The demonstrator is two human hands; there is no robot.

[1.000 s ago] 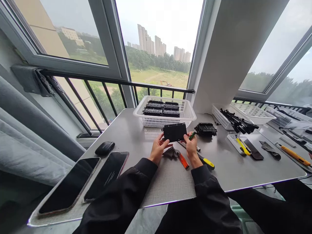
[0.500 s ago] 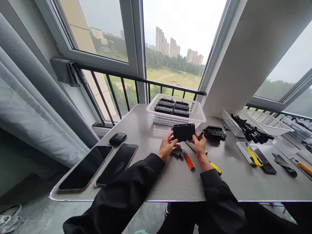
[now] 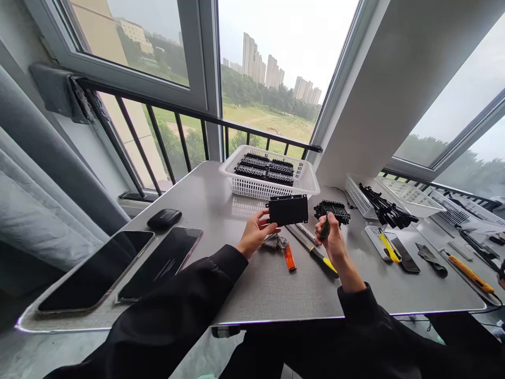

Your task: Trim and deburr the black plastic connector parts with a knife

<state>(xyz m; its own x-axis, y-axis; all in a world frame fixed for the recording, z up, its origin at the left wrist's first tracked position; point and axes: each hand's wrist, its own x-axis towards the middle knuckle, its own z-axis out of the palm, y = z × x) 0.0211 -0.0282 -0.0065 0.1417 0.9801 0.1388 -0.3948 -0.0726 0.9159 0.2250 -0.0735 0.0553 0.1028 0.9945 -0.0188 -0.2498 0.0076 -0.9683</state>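
A flat black rectangular part (image 3: 289, 210) with small tabs along its edges is raised above the table, gripped at its left side by my left hand (image 3: 256, 231). My right hand (image 3: 331, 237) is closed around a dark green tool handle (image 3: 325, 229), apart from the part and to its right. Just beyond my right hand lies a stack of black toothed parts (image 3: 333, 210). Below the hands, an orange-handled tool (image 3: 289, 258) and a yellow-and-black handled tool (image 3: 324, 262) rest on the grey table (image 3: 252, 300).
A white basket (image 3: 252, 188) holding black parts stands behind. Two phones (image 3: 97, 271) (image 3: 161, 263) and a black case (image 3: 164, 219) lie left. Rightward are a basket with black strips (image 3: 384, 208), a yellow cutter (image 3: 390, 246) and an orange tool (image 3: 471, 273). A person's hand shows at the right edge.
My right hand has let go of the black part and moved right with the green-handled tool. My left hand still holds the part. The view has shifted to the right.
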